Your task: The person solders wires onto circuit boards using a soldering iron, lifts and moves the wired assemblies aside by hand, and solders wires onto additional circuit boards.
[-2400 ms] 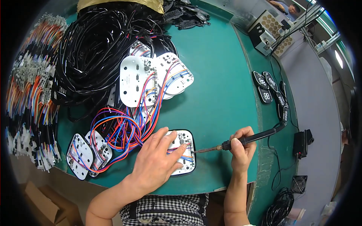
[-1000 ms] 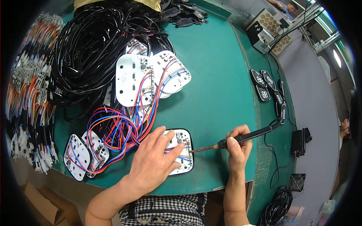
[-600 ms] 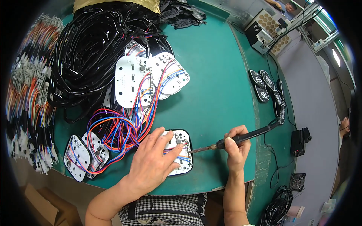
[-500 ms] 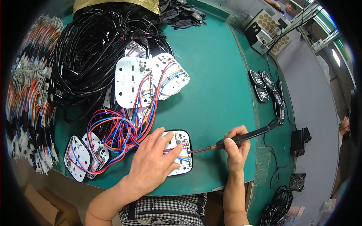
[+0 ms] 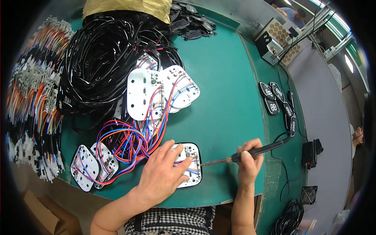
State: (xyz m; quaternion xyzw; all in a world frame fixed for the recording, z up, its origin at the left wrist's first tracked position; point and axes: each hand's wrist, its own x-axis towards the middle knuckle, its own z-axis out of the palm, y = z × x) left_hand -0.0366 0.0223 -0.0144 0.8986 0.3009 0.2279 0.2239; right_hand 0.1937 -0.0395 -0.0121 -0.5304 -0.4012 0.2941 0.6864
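My right hand (image 5: 250,159) is closed around the black handle of a soldering iron (image 5: 264,149). The iron's thin metal tip points left and meets, or nearly meets, the right edge of a white circuit board (image 5: 190,150) with a dark rim. On that board lies my left hand (image 5: 162,170), its fingers stretched and apart, the fingertips pressing on the board and the wires. Red, blue and orange wires (image 5: 192,170) run from under the fingers to the pads along the board's right edge. My palm hides the board's left part.
Wired white boards (image 5: 143,94) lie beyond my left hand, with two more boards (image 5: 84,168) at left. Black cable coils (image 5: 94,62) and bundled coloured wires (image 5: 35,94) fill the far left. At right stand small display modules (image 5: 271,105) and a black box (image 5: 310,153). Another person (image 5: 293,15) sits far right.
The whole scene sits slightly lower and further right in the picture. The iron's tip has shifted slightly off the pads toward the board's right edge. My left hand stays on the board.
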